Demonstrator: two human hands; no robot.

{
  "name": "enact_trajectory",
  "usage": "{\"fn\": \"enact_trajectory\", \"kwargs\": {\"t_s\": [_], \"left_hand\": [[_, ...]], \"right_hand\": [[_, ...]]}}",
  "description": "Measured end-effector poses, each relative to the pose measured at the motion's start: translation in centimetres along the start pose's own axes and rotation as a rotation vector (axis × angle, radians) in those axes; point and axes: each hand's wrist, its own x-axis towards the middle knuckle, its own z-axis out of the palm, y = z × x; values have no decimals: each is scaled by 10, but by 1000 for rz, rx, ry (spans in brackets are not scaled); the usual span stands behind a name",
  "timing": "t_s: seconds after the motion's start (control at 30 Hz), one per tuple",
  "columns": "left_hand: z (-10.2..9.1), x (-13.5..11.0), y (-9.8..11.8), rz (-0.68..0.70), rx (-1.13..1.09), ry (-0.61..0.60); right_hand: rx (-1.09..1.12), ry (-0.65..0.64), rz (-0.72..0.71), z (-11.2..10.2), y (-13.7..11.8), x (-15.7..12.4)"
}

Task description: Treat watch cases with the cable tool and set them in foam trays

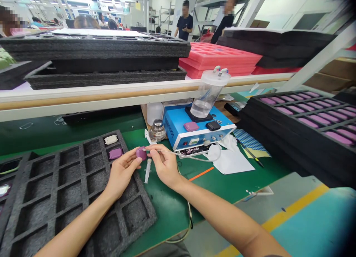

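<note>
Casing (141,153), small and purple, is held up beside the right edge of a black foam tray (151,211), above a green work surface (167,208). Through my remote feed I see the left hand (122,171) pinching it between thumb and fingers. The right hand (167,166) pinches a thin clear tube (198,159) close to the casing; whether the tip touches it, I cannot tell. Below, between the hands, I see a syringe (148,171). In the tray I make out a white piece (111,139) and a purple piece (115,153) in neighbouring pockets. Beyond the right hand I find a blue machine (179,118) bearing a clear cylinder (204,101), a second purple casing (191,126) and a black casing (213,125); a glass bottle (157,131) stands just beside it. Nearer on the right lie an orange stick (201,174) and white paper (236,162). Behind the machine, a shelf (97,97) carries red foam trays (222,58). Farther right rises a black foam stack (264,145) with rows of purple pieces (311,122) on top
</note>
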Motion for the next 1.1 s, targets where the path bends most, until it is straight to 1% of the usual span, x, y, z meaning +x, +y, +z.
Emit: {"fn": "enact_trajectory", "kwargs": {"t_s": [0.8,1.1], "left_hand": [[0,0,-1,-1,-7,-11],[1,0,0,-4,0,4]], "right_hand": [[-7,-8,1,-1,-2,0],[3,-14,11,-1,0,0]]}}
